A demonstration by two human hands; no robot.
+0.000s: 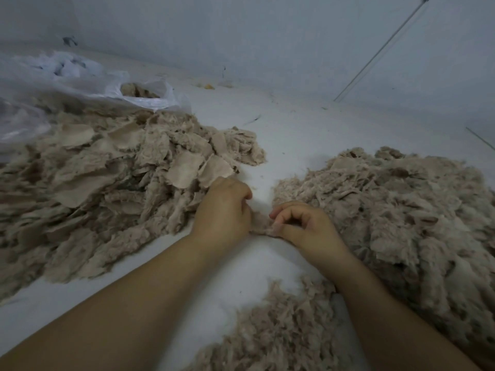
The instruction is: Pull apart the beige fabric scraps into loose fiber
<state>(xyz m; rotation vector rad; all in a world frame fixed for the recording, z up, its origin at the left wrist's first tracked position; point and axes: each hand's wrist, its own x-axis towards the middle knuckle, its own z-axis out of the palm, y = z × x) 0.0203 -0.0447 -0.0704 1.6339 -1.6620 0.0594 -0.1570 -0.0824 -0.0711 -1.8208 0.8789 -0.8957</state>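
Both hands meet at the middle of the white surface (294,124), the left hand (223,210) and right hand (302,224) each pinching an end of one small beige scrap (261,227) stretched between them. Left of them lies a heap of scraps (107,183); right, a pile of loose fiber (401,210). A plastic bag (67,76) sits behind the heap.

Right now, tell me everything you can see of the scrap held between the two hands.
The scrap is a small beige piece, fuzzy and frayed at its edges, stretched between the left hand and the right hand. Both pinch it just above the white surface, between the two piles. Its weave is too blurred to tell.
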